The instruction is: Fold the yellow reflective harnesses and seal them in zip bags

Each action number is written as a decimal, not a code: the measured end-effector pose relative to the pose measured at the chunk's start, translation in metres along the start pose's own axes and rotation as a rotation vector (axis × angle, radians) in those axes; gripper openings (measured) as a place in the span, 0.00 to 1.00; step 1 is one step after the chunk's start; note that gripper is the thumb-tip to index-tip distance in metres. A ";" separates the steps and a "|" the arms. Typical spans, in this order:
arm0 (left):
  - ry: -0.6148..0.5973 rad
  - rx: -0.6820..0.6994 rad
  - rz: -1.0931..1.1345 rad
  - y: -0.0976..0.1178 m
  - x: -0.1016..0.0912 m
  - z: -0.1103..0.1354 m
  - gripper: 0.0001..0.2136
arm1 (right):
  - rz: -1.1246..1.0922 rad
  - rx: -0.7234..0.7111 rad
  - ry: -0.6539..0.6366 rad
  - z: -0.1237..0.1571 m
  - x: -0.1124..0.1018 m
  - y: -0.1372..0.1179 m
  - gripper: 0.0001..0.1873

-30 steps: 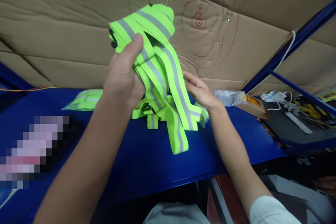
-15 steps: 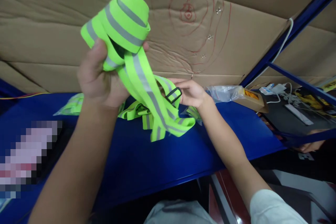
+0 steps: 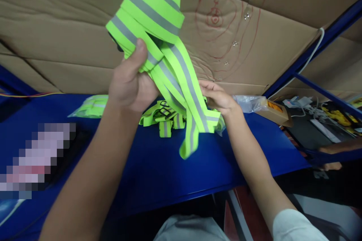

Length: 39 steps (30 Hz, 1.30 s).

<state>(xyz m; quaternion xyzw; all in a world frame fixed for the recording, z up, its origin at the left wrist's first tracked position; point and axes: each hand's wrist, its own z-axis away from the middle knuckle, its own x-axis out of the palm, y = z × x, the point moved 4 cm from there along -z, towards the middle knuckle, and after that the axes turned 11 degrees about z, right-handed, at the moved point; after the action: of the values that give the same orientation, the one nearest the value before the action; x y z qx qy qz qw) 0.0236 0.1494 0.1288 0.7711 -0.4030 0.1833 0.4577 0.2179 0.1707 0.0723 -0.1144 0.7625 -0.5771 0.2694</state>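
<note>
My left hand [image 3: 131,79] is closed around a loosely wound bundle of neon-green reflective strap [image 3: 154,11] with a grey stripe, held up before the cardboard. Loose lengths of this strap hang down to the right, one ending in a loop above the table. My right hand [image 3: 219,98] is closed at the hanging lengths, its fingertips partly hidden behind the strap, with a bit of black buckle beside them. Below, on the blue table [image 3: 158,169], lies a heap of similar straps [image 3: 166,118] with black buckles.
A clear bag of green straps [image 3: 93,105] lies at the left, near a pixelated object [image 3: 42,154]. Behind my right hand are a plastic bag [image 3: 250,103] and a cardboard box [image 3: 275,113]. Blue rack bars [image 3: 319,58] and another person's hand [image 3: 332,165] are at the right.
The view has shifted, and the bundle appears higher and further right. The hanging lengths lie differently, and the black buckle by my right hand is now mostly hidden.
</note>
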 end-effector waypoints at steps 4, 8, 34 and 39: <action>-0.027 -0.051 -0.088 -0.014 -0.004 0.001 0.15 | 0.247 -0.078 -0.024 -0.005 -0.004 0.005 0.23; -0.043 -0.273 -0.224 -0.038 -0.010 0.006 0.22 | 0.490 -0.237 0.275 0.004 -0.028 -0.018 0.25; -0.106 -0.530 -0.227 -0.084 -0.003 0.023 0.20 | 0.571 -0.182 0.589 0.004 -0.009 -0.026 0.36; -0.153 -0.669 -0.110 -0.095 -0.005 0.028 0.21 | 0.674 -0.218 0.557 0.009 -0.020 -0.030 0.38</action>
<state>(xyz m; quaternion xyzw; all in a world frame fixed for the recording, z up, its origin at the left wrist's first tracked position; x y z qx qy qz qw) 0.0930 0.1524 0.0577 0.6106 -0.4316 -0.0422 0.6627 0.2348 0.1639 0.1047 0.2723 0.8570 -0.3820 0.2132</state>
